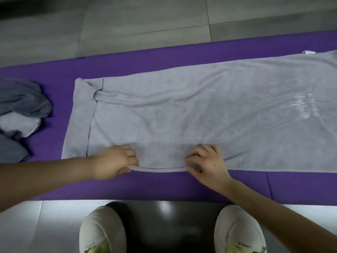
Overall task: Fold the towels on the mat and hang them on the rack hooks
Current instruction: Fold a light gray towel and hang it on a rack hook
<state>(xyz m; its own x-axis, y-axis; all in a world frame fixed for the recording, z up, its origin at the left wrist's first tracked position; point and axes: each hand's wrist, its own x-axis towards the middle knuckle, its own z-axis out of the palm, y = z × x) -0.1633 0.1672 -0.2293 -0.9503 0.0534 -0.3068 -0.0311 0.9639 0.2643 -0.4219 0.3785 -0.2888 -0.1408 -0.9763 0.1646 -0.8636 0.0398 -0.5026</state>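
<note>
The left forearm (45, 179) and right forearm (273, 207) are bare as far as the frame shows them. The right hand (206, 161) has a small dark mole on its back and a blurred dark patch near the thumb. The right shoe (237, 227) is an off-white, round-toed trainer with a yellow-green tongue and dark lettering, partly legible as "ANHLE". The left shoe (102, 229) beside it matches.

The mat (164, 185) is solid purple. The towel (182, 115) is plain pale lilac-grey with faint white lettering (300, 106). Left of the towel, crumpled towels (21, 101) are dark and pale grey. Beyond it, the floor (127, 19) is grey tile.
</note>
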